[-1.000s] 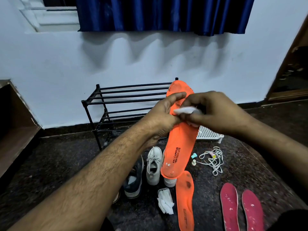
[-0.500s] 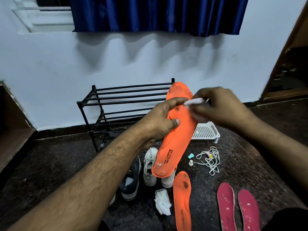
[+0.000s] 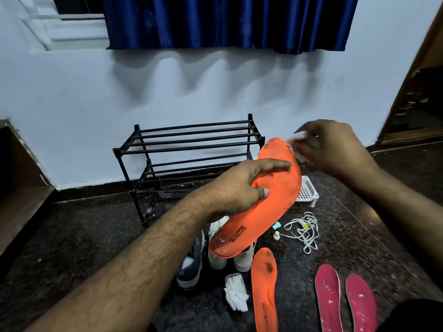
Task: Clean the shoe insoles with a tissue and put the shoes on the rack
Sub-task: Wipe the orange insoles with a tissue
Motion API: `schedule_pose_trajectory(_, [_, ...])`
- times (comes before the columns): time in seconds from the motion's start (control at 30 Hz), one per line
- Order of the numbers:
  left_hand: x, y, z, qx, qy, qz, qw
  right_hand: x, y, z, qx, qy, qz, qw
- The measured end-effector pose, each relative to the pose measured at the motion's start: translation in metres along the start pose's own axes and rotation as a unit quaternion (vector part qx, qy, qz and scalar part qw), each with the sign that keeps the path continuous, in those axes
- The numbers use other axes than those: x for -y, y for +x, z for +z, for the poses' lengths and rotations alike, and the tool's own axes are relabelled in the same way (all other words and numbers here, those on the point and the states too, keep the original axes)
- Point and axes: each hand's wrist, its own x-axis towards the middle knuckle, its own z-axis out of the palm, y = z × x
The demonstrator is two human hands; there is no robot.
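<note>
Cleaning is at an early stage: left hand [image 3: 242,185] grips the orange insole [image 3: 263,200] mid-length, right hand [image 3: 333,144] pinches a tissue [image 3: 298,136] at its toe end; below, three insoles wait, shoes unracked.

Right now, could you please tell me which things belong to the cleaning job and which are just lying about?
Job: held orange insole, tissue, floor insole, red insoles, shoes, rack, spare tissues.
Lying about: laces, white basket.
</note>
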Motion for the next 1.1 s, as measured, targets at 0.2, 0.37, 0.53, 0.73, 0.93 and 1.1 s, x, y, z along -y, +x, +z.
schedule_pose_trajectory(0.2, [0.005, 0.001, -0.007, -0.033, -0.052, 0.001, 0.998, 0.029, -0.009, -0.005, 0.012, 0.215, -0.057, 0.975])
schedule_pose_trajectory(0.37, [0.002, 0.002, -0.009, -0.04, -0.075, -0.008, 0.996, 0.014, -0.009, 0.005, 0.049, 0.083, -0.049, 0.994])
schedule_pose_trajectory(0.53, [0.001, 0.002, -0.007, -0.073, -0.104, -0.012, 0.992, 0.019, -0.013, 0.001, 0.029, 0.11, -0.012, 0.993])
schedule_pose_trajectory(0.73, [-0.004, 0.003, -0.011, -0.145, -0.207, -0.04, 0.967, 0.066, -0.034, 0.006, 0.173, 0.129, -0.149, 0.965])
schedule_pose_trajectory(0.93, [-0.009, 0.0, -0.014, -0.175, -0.243, -0.082, 0.951, 0.034, -0.017, -0.001, 0.055, 0.079, -0.029, 0.995])
schedule_pose_trajectory(1.1, [-0.008, 0.002, -0.017, -0.195, -0.244, -0.092, 0.945, 0.074, -0.037, -0.002, 0.148, 0.134, -0.108, 0.974])
